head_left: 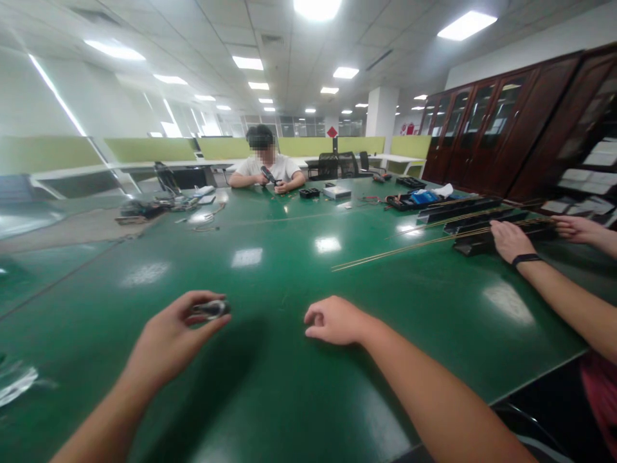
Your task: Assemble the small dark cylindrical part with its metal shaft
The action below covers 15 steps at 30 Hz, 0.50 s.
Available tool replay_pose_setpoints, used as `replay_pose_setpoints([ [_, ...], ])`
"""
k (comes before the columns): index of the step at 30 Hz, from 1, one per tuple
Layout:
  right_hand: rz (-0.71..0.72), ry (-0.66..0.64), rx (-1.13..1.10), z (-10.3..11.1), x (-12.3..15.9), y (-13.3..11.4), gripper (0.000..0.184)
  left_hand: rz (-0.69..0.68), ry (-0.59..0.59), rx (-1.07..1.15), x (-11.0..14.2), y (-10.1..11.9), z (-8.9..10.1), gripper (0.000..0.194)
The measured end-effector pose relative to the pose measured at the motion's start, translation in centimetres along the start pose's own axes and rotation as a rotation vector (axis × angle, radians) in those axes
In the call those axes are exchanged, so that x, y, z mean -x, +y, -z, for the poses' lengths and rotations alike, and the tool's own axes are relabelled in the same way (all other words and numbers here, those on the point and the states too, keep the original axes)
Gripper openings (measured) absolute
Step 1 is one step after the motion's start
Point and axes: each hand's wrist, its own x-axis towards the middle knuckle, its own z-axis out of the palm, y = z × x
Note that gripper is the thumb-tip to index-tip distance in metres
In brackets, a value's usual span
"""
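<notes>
My left hand (173,337) pinches a small round object (212,309), dark with a shiny metallic rim, between thumb and fingers above the green tabletop (270,379). Blur hides its exact kind. To the right of it, my right hand (332,320) is by the table surface with its fingers curled in toward the thumb. Whatever those fingers may hold cannot be seen. A gap of bare green surface separates my two hands.
At right, a co-worker's hands (513,241) handle long thin brass-coloured rods (385,256) laid over black channel pieces (470,244). Across the table sits a person (265,164) with a dark power tool (268,173). A clear plastic-like item (18,386) lies at far left.
</notes>
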Motion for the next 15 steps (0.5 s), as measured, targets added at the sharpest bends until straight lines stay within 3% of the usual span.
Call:
replay_pose_setpoints([
  [4,-0.026,0.081,-0.047,0.0,-0.2,0.8,0.019,-0.084,-0.178,0.278,-2.6,3.8,-8.4,0.039],
  [7,-0.023,0.14,-0.021,0.1,-0.2,1.2,0.016,-0.154,-0.208,0.396,-2.1,5.0,-12.3,0.033],
  [11,0.018,0.129,-0.003,0.0,-0.1,0.9,0.009,-0.219,-0.335,0.369,-0.6,4.2,-12.9,0.025],
  [15,0.038,0.09,-0.05,-0.3,0.1,0.4,0.012,-0.221,-0.35,0.365,-0.1,3.6,-12.1,0.023],
])
